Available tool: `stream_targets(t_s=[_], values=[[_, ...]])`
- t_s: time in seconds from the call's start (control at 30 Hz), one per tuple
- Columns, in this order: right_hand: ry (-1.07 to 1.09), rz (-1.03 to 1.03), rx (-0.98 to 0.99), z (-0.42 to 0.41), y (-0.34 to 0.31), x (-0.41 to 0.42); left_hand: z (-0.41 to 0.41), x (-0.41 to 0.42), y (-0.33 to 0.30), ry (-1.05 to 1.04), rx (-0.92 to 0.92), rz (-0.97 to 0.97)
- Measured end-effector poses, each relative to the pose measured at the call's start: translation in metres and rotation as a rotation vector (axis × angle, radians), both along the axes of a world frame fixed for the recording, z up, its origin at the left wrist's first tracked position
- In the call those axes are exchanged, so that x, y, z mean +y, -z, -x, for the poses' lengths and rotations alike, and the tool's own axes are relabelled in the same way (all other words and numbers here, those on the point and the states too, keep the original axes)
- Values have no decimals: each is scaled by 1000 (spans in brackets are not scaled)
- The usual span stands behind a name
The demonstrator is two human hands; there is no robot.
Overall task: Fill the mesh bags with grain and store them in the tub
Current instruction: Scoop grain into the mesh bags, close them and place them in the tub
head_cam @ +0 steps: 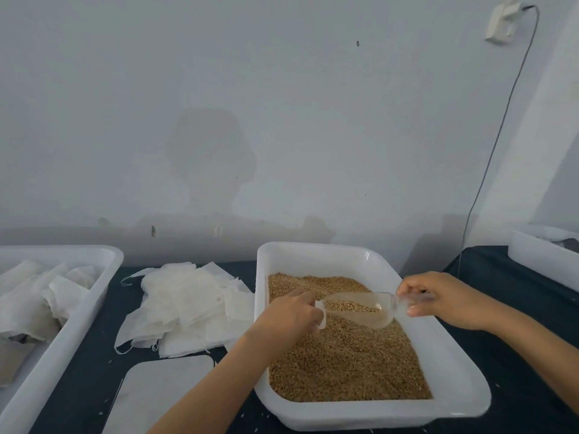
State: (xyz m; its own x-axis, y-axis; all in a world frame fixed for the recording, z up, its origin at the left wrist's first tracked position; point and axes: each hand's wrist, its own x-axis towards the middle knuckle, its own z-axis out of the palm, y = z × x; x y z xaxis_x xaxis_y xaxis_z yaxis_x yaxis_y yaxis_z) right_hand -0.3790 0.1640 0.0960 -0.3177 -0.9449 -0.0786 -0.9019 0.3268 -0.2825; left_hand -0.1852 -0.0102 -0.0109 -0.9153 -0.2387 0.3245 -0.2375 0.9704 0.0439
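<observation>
Your right hand (445, 300) pinches the handle of a clear scoop (360, 310) between thumb and fingers, holding it just above the grain (344, 361). The scoop lies nearly level, its mouth pointing left, with a small heap of grain inside. Your left hand (291, 314) is curled round a small white bag (321, 314) at the scoop's mouth; only a corner of the bag shows below your fingers, so you cannot tell how full it is. Both hands meet over the back half of the grain tray (454, 386), which sits toward the right of the dark table (91, 368) and holds a deep layer of grain.

Just left of that tray, near the table's back edge, lies a loose pile of empty bags (185, 305), some with drawstrings trailing. In front of the pile, at the front edge, lies a flat white lid (163, 393). At the left edge stands the tub (78, 321), holding several bags (37, 299). Another white tub (542, 255) stands at the far right, partly out of view. A cable (501, 126) runs down the wall (282, 104) from a socket (503, 21) at the top right. Stray grains dot the table near the trays.
</observation>
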Motion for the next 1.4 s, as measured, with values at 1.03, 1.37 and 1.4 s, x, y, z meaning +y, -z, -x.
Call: stream_targets(t_s=[1.03,1.37,1.4], values=[[-201,41,976,-48,-50,-55,-10,3,-1,-72,371,-219],[210,-138,329,-29,52,-48,-21,3,-18,-98,769,-861],[220,-141,283,-31,67,-50,-23,4,-22,-87,809,-902]])
